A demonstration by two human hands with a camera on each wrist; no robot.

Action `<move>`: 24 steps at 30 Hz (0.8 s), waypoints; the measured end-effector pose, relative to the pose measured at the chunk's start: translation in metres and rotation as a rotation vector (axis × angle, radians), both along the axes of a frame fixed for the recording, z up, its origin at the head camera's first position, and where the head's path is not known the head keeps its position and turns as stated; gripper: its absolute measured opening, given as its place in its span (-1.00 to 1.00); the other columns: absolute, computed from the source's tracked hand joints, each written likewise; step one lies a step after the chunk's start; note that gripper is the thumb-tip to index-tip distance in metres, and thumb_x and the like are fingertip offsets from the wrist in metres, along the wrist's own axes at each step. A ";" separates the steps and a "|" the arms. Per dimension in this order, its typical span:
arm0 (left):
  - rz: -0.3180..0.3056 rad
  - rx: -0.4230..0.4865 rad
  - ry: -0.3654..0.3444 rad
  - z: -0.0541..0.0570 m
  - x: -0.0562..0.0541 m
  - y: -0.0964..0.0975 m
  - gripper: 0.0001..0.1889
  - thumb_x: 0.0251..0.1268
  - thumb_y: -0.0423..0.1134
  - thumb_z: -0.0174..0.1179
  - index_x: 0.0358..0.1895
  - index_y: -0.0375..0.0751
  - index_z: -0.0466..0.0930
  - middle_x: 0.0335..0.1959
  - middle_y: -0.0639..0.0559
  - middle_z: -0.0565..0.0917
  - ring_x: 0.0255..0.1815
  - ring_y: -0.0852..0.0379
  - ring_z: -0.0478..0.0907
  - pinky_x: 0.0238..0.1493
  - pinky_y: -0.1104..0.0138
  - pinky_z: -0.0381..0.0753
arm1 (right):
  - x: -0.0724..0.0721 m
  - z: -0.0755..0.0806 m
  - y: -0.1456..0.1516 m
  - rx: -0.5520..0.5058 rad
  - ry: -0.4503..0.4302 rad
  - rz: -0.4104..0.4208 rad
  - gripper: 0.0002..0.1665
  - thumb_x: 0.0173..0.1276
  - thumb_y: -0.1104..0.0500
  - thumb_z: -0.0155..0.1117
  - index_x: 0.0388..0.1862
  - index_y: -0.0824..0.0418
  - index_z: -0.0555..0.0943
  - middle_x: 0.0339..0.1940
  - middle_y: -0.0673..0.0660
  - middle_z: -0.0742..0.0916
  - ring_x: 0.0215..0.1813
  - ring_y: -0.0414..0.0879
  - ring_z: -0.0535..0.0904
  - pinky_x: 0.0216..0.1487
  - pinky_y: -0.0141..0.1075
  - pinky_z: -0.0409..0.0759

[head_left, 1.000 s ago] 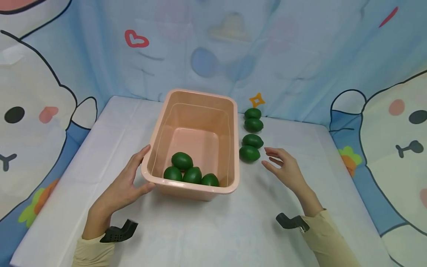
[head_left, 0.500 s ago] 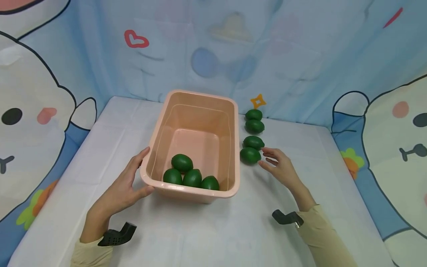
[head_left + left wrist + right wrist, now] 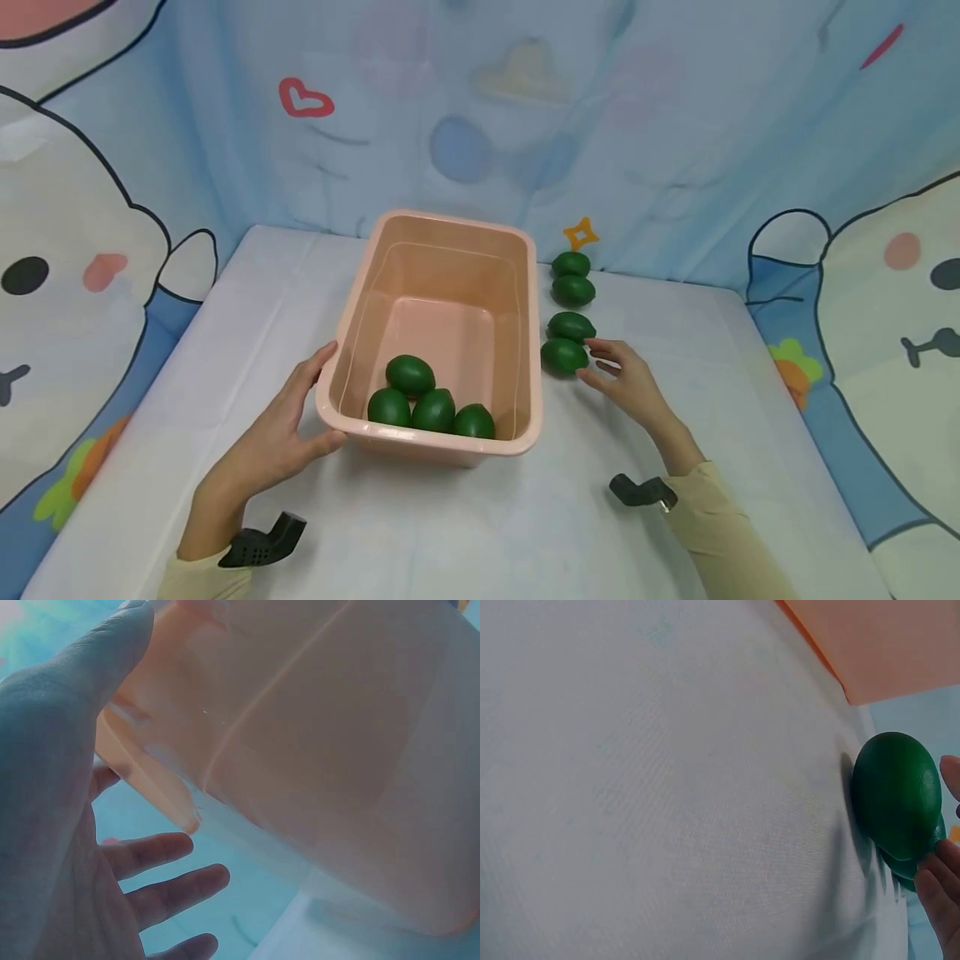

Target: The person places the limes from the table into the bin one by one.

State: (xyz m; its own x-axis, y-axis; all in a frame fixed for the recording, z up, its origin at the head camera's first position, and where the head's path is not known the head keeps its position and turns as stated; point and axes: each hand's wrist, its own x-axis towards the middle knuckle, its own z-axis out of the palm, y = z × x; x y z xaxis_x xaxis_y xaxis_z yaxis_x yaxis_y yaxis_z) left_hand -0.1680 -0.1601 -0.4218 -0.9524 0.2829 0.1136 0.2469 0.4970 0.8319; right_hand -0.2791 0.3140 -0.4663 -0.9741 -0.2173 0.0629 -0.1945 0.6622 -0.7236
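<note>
A pink plastic bin [image 3: 450, 323] stands on the white-covered table, with several green limes [image 3: 411, 377] gathered at its near end. My left hand [image 3: 273, 450] rests spread against the bin's near left corner, thumb and index finger touching the rim; in the left wrist view its other fingers [image 3: 178, 895] reach out relaxed, clear of the wall. Along the bin's right side lies a row of several more limes [image 3: 572, 326]. My right hand [image 3: 628, 387] is at the nearest lime [image 3: 564, 357], thumb and fingertips at its right end; whether they touch it I cannot tell.
A white cloth [image 3: 465, 533] covers the table. Behind it hangs a blue cartoon-printed curtain [image 3: 390, 175], close to the farthest limes. Black wrist devices [image 3: 264, 542] sit at both sleeves.
My right hand has moved left, from beside the row to the nearest lime. The left hand stays at the bin corner. The head view has shifted slightly.
</note>
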 end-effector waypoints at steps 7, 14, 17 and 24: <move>0.016 -0.030 0.003 0.002 0.003 0.005 0.04 0.04 -0.04 0.35 0.49 0.42 -0.21 0.50 -0.13 0.04 0.44 -0.28 0.10 0.15 -0.38 0.25 | -0.005 -0.012 0.004 0.009 -0.014 0.004 -0.26 0.21 0.04 0.38 0.31 0.25 0.38 0.21 0.25 0.48 0.27 0.18 0.44 0.23 0.01 0.47; 0.014 -0.040 0.011 0.002 0.004 0.005 0.04 0.04 -0.03 0.35 0.49 0.41 -0.21 0.50 -0.13 0.04 0.43 -0.29 0.11 0.13 -0.39 0.25 | -0.007 -0.017 0.000 0.002 -0.009 -0.005 -0.26 0.18 0.07 0.41 0.30 0.25 0.39 0.16 0.23 0.49 0.22 0.14 0.46 0.22 -0.01 0.49; 0.014 -0.039 0.022 0.002 0.005 0.005 0.04 0.03 -0.04 0.36 0.49 0.40 -0.21 0.50 -0.13 0.03 0.43 -0.30 0.11 0.13 -0.39 0.25 | -0.009 -0.019 -0.002 0.002 -0.006 -0.002 -0.25 0.17 0.09 0.42 0.31 0.26 0.38 0.16 0.24 0.48 0.23 0.14 0.45 0.24 -0.01 0.48; 0.002 -0.017 0.042 0.000 0.003 0.006 0.05 0.01 -0.07 0.37 0.49 0.38 -0.19 0.51 -0.12 0.03 0.43 -0.28 0.12 0.14 -0.39 0.24 | -0.008 -0.021 -0.005 0.000 0.001 -0.017 -0.24 0.15 0.15 0.43 0.31 0.29 0.38 0.15 0.28 0.46 0.24 0.19 0.42 0.25 0.03 0.45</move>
